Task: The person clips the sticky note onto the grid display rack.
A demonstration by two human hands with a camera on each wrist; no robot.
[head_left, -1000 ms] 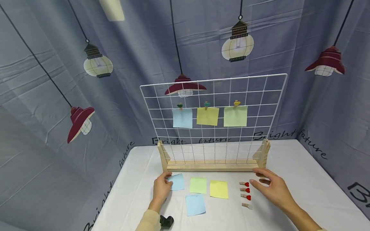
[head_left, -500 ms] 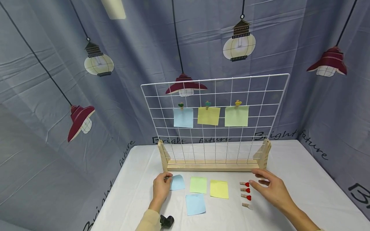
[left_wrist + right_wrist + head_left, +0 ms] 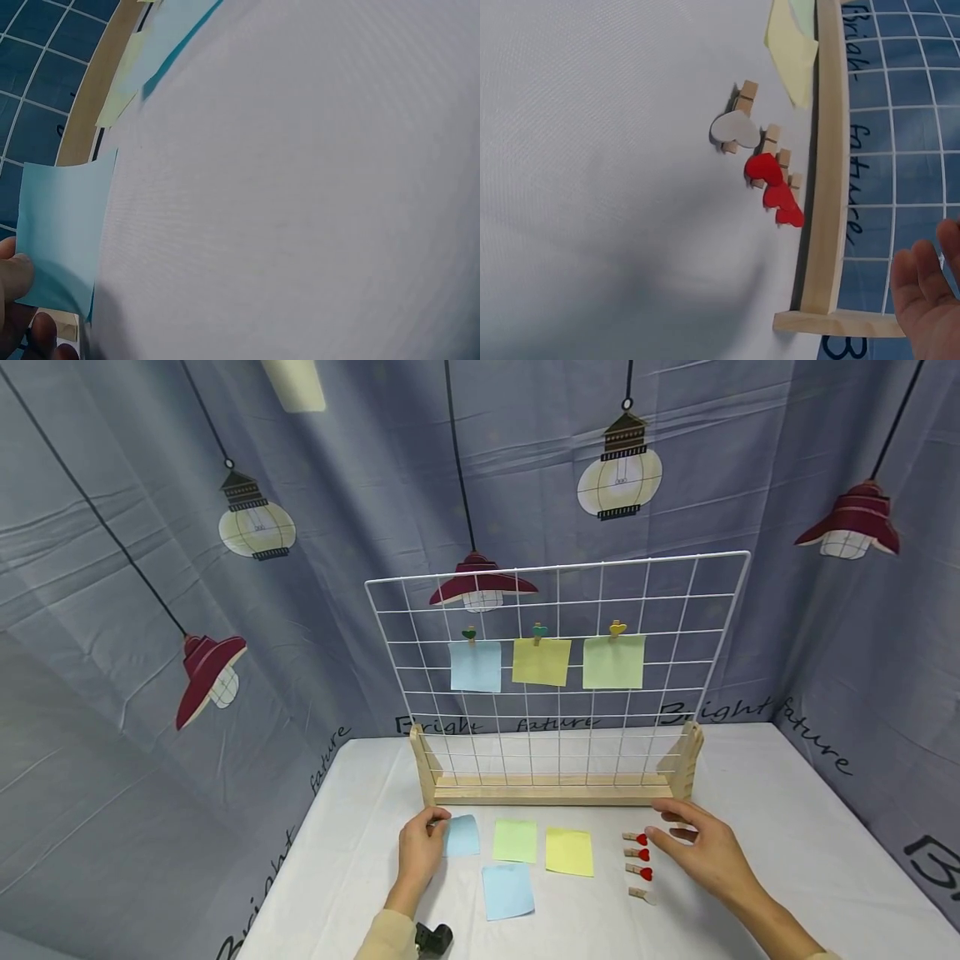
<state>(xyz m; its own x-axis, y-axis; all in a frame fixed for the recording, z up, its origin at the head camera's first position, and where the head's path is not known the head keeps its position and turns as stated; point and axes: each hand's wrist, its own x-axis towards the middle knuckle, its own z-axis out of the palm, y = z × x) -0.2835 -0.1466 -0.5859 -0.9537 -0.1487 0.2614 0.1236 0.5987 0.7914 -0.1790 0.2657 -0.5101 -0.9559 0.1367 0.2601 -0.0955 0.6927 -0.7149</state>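
Observation:
My left hand (image 3: 422, 847) pinches the left edge of a blue sticky note (image 3: 462, 836) at the table's left side. In the left wrist view the thumb (image 3: 16, 277) lies over that note's edge, with fingers behind it. My right hand (image 3: 708, 852), its fingers relaxed and apart, hovers just right of a column of small wooden clothespins. Red hearts top several of these, such as one clothespin (image 3: 637, 854), and a white heart tops the nearest clothespin (image 3: 736, 127). Nothing is in the right hand.
Green (image 3: 514, 842), yellow (image 3: 569, 852) and blue (image 3: 507, 892) sticky notes lie mid-table. Behind them stands a white wire grid (image 3: 570, 714) on a wooden base (image 3: 551, 794). Three notes hang on it from heart clothespins. A black device (image 3: 433, 939) is at the left forearm.
The left fingers have shifted slightly right over the blue note, covering more of its left edge. The right hand has hardly moved; the other notes and clothespins stay in place.

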